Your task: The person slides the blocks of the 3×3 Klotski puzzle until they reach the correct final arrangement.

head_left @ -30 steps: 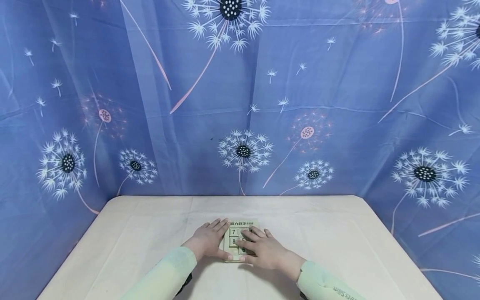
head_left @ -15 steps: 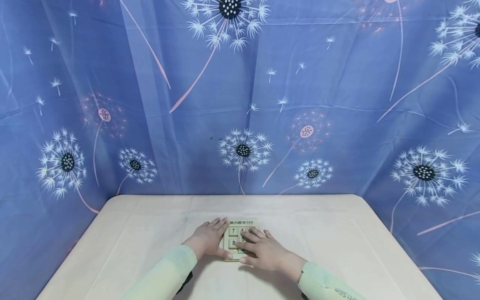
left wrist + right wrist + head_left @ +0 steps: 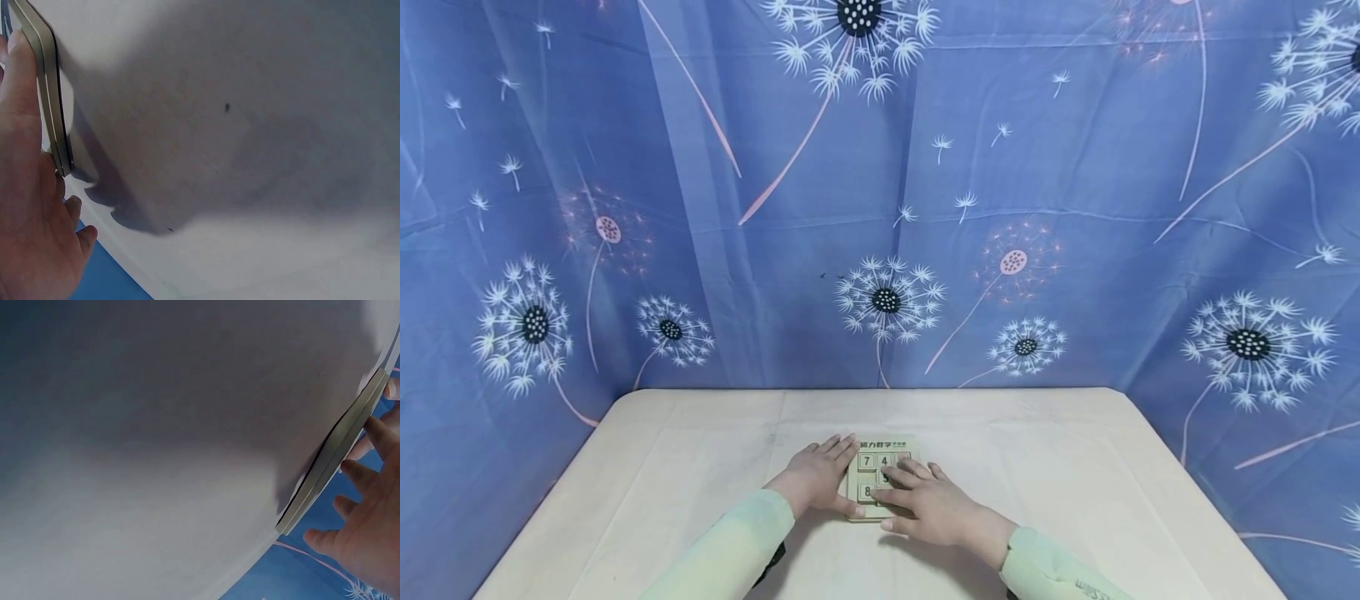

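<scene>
A pale yellow-green number sliding puzzle (image 3: 867, 476) lies flat on the table. My left hand (image 3: 818, 479) holds its left side, thumb on the near corner and fingers along the far left edge. Over the right half of the puzzle spreads my right hand (image 3: 932, 504), with fingertips touching the tiles. Visible tiles are 7 (image 3: 867, 461), 4 (image 3: 884, 461), a partly covered 5 (image 3: 884, 478) and 8 (image 3: 867, 492) at lower left. A gap separates 7 from 8. Other tiles are hidden under the right fingers. Both wrist views show only the puzzle's side edge (image 3: 53, 94).
The table (image 3: 700, 450) has a cream cover and rounded far corners. Blue cloth (image 3: 790, 292) printed with dandelions hangs behind it and at both sides.
Tile 8 has slid toward the near edge, opening a gap below 7. Tile 6, visible earlier under 5, is now covered by the right fingers. The left hand stays in place.
</scene>
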Tool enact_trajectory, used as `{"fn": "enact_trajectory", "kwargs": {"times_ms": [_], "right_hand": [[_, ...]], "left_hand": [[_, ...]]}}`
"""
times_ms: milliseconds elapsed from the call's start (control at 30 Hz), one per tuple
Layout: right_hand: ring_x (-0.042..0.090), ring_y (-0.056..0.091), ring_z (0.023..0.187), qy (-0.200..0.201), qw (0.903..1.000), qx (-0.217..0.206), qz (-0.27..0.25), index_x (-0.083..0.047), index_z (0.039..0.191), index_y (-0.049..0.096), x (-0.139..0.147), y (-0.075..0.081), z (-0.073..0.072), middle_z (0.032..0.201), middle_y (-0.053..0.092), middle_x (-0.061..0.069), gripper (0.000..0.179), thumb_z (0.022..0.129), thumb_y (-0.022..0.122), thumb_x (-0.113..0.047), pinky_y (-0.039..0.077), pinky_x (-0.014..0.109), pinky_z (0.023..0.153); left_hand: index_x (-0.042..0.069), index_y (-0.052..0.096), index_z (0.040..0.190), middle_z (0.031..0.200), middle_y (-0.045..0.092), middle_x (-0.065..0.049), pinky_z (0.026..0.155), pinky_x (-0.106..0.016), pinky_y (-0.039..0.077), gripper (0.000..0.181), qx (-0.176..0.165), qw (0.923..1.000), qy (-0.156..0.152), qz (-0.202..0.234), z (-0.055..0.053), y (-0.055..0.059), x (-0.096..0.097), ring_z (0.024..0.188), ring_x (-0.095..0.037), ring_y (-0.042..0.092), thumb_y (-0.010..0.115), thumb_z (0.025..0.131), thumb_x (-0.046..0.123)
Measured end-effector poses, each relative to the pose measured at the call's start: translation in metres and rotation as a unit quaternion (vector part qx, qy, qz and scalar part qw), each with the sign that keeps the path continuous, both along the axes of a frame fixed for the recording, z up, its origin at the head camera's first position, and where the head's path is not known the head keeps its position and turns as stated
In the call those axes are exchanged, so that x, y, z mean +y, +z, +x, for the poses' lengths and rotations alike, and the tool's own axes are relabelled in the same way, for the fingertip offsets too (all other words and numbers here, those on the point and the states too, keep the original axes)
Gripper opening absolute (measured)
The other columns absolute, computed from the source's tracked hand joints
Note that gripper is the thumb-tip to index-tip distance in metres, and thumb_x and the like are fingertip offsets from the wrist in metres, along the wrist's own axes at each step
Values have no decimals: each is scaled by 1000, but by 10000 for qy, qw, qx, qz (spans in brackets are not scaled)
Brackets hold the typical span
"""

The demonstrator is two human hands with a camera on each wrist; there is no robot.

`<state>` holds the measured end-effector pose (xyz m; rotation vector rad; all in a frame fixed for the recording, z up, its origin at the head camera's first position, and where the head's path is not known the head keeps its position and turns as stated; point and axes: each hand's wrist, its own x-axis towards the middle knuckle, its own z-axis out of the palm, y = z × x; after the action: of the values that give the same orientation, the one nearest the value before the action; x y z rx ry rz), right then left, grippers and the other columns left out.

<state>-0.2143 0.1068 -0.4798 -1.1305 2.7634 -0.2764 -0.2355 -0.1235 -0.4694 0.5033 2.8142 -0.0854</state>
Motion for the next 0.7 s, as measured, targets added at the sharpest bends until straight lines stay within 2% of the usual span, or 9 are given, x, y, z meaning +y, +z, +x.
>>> {"fn": "enact_trajectory", "kwargs": {"times_ms": [700], "right_hand": [[37,36,154,52,10000,24,23,-34,145,59,1,3,4,162,46,5,51,100,55,-57,35,73,117]], "left_hand": [[18,31,162,172,28,2,129,-42,33,110,30,10000,-6,-42,0,0,0,159,-20,28,64,78,81]]}}
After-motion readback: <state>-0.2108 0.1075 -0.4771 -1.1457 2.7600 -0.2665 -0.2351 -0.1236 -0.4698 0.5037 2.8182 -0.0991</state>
